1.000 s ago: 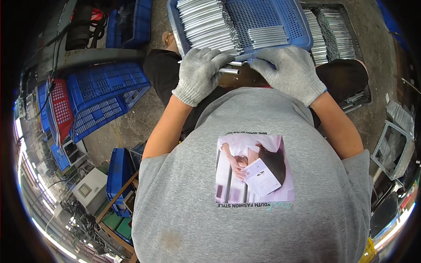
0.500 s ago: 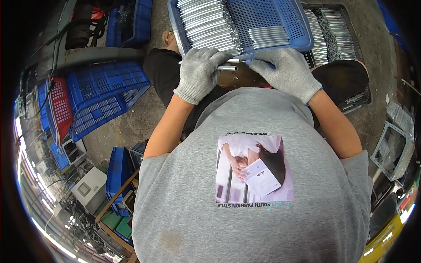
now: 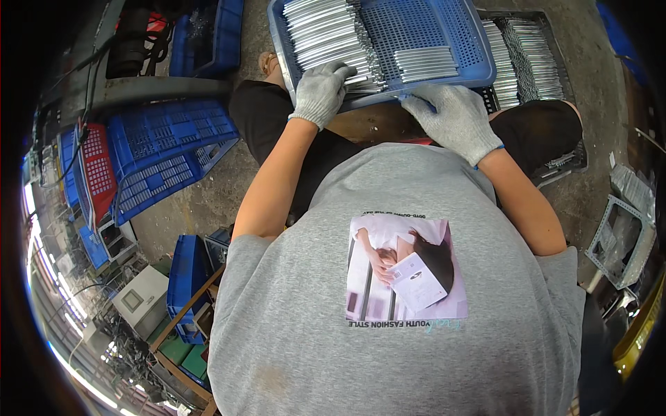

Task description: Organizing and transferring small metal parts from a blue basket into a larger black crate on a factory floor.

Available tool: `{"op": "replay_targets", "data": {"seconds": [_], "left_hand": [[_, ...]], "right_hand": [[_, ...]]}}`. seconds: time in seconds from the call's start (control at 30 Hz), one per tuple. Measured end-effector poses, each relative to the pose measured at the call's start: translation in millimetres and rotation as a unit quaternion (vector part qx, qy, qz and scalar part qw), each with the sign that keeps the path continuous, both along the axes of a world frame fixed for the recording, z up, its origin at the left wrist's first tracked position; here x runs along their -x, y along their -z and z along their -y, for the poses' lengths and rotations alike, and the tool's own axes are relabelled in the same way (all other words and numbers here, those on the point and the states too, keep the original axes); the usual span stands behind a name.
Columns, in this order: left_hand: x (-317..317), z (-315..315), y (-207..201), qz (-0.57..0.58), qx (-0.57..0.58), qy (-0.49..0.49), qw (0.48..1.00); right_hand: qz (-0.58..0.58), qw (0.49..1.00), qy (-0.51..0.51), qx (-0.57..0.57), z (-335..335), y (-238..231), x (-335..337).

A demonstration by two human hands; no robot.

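Observation:
A blue plastic basket [image 3: 479, 75] stands in front of me. On its left side lies a long stack of shiny metal tubes [image 3: 326, 35], and a smaller row of tubes [image 3: 426, 62] lies on its right side. My left hand [image 3: 319, 93], in a grey knit glove, is at the near end of the long stack, its fingers curled over a tube end [image 3: 352, 80]. My right hand [image 3: 454, 121], gloved alike, is at the basket's near rim. Its fingers are bent around something blue, mostly hidden, which I cannot make out.
A dark crate [image 3: 534, 59] with more metal tubes stands right of the basket. Blue crates [image 3: 166, 149] and a red crate [image 3: 97, 163] lie to the left. A metal frame [image 3: 617, 239] is on the floor at right. My knees flank the basket.
My left hand has moved forward from in front of the basket, where it held tubes, to the long stack inside. My right hand has shifted slightly right and nearer to me.

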State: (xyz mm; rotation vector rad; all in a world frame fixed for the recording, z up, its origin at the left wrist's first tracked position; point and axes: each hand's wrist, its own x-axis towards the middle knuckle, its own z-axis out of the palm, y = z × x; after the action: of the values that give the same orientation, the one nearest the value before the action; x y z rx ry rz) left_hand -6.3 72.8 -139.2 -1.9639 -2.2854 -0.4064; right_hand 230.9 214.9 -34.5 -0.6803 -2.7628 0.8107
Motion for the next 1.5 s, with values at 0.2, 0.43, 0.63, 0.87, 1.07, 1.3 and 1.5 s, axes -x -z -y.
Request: {"op": "replay_targets", "data": {"seconds": [0.2,0.43,0.63,0.87,1.07,1.3,1.5], "left_hand": [[-15.2,10.3,-34.8,0.102,0.129,-0.068,0.984],[-29.5,17.3,-82.3,0.225,0.110,-0.006,0.968],[-30.9,18.6,-85.8,0.237,-0.001,0.076,0.968],[-40.8,17.8,-95.8,0.262,-0.024,0.097,0.960],[-49.2,16.6,-97.5,0.272,-0.066,0.067,0.958],[-53.4,14.6,-102.6,0.171,-0.103,0.051,0.979],[-54.0,15.0,-105.0,0.179,-0.111,0.063,0.976]], "right_hand": [[0.087,0.995,0.012,0.055,-2.3,-22.2,-1.6],[0.038,0.999,-0.011,0.036,-2.7,-30.9,-4.9],[0.006,0.999,-0.033,0.002,-1.8,-33.5,-6.5],[0.007,0.997,-0.060,-0.043,-1.8,-31.7,-4.2],[0.036,0.997,-0.044,-0.056,1.4,-32.1,-3.8],[0.059,0.997,-0.045,-0.009,1.2,-45.9,-1.5],[0.080,0.996,-0.031,-0.011,-2.0,-39.8,0.4]]}}
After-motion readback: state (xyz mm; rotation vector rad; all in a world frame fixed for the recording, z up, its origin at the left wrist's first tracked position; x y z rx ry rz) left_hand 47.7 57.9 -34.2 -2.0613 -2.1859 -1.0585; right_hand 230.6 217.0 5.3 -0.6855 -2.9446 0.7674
